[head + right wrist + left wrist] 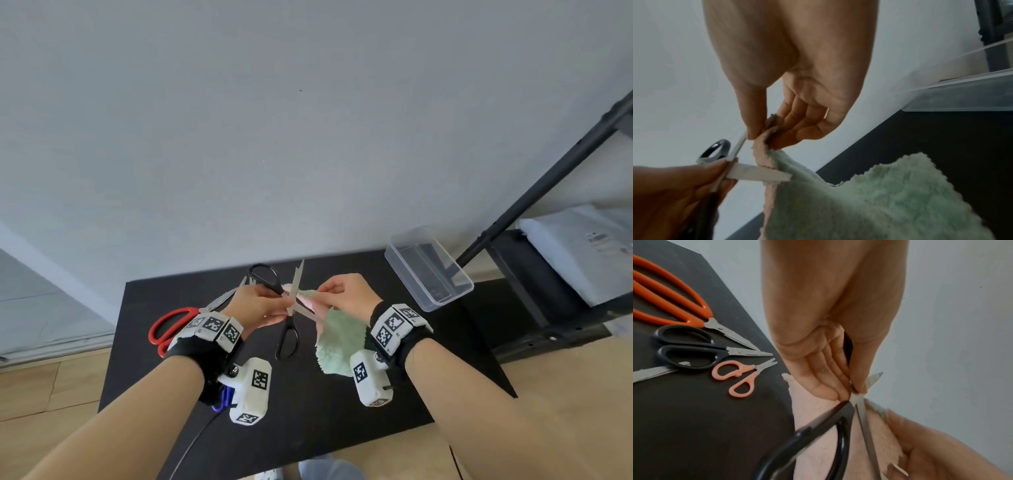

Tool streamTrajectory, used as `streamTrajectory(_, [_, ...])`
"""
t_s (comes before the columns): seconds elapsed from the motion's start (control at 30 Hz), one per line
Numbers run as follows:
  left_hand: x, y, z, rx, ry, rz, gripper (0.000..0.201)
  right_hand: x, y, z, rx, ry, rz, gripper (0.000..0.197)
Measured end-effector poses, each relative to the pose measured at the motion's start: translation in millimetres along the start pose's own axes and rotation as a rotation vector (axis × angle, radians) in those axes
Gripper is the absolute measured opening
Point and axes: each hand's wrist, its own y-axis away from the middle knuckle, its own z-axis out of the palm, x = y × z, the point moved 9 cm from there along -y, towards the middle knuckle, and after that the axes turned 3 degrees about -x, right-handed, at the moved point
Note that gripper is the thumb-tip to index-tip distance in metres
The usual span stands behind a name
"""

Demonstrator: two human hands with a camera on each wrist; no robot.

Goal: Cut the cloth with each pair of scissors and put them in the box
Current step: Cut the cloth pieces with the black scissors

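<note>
The table (205,342) is set against the wall (274,120). The box (428,267) is placed at the far right corner of the table, partly over its edge. Near the far left corner, three pairs of scissors are laid side by side: the largest pair (674,301) nearest the left edge, the middle pair (694,347) next to it, and the smallest pair (744,376) on the inner side. Above the middle of the table, near its far edge, a fourth pair (291,308) is held in the left hand (257,305), and to its right the cloth (339,342) is held up by the right hand (346,291); its lower part hangs toward the table. One blade is placed against the cloth edge. To the right of the table, a shelf (548,274) is seen.
</note>
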Motion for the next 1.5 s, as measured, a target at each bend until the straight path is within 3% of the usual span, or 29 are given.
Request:
streamTrajectory(0.1, [8,2,8,0.003,-0.004,0.028,0.026,-13,-2,4,-0.064,-0.043,-0.049,0.019])
streamTrajectory(0.27, [13,-1,5,0.055,0.030,0.047,0.032,-15,-7,9,-0.139,-0.100,-0.071,0.012])
streamTrajectory(0.43, [16,-4,4,0.086,0.073,0.063,0.016,-13,-11,13,-0.181,-0.184,-0.036,0.018])
streamTrajectory(0.53, [15,-6,4,0.085,0.096,0.066,0.019,-15,-14,14,-0.188,-0.112,-0.063,0.006])
streamTrajectory(0.77, [13,-10,3,0.091,0.123,0.099,0.026,-18,-21,23,-0.226,0.033,-0.081,0.021])
streamTrajectory(1.13, [19,-17,-5,0.135,0.127,0.167,0.013,-25,-25,20,-0.220,0.240,-0.157,0.019])
streamTrajectory(1.5, [23,-21,-31,0.218,0.177,0.167,0.010,-8,-29,-8,-0.194,0.318,-0.106,0.018])
